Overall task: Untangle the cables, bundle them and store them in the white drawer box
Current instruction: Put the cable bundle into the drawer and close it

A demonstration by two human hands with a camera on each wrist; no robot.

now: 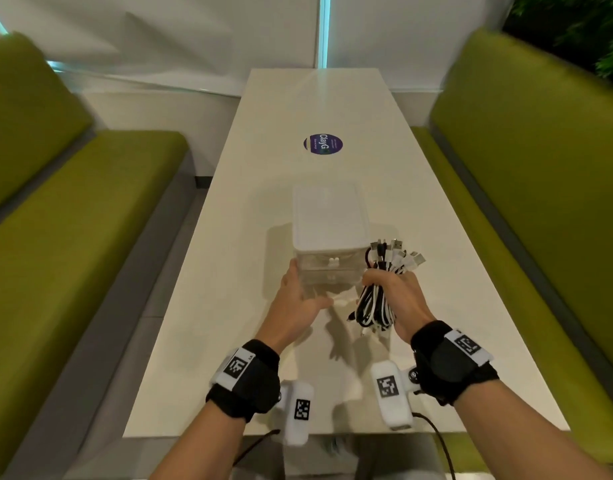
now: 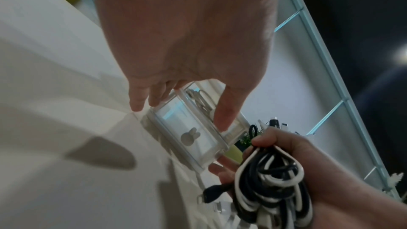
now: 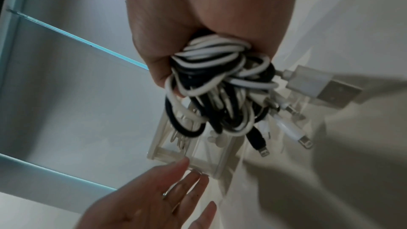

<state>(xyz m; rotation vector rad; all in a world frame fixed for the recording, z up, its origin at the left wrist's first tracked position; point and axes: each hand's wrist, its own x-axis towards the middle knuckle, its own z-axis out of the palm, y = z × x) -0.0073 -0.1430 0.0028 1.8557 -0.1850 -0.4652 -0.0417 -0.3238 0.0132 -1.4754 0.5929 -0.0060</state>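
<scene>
White drawer box (image 1: 329, 233): stood on the tabletop (image 1: 419, 202), just ahead of both hands; clear drawer fronts, rabbit-shaped knob (image 2: 190, 136) fitted; pale coiled item glimpsed inside, not identifiable. Left hand (image 1: 300, 299): fingers spread and straight, laid against the box's near left corner. Cable bundle (image 1: 376, 299), black and white: gripped in the right hand (image 1: 397, 296), just right of the box, plugs upward. Round sticker (image 1: 322, 144), beyond the box: "ClayG" read; smaller print illegible.
</scene>
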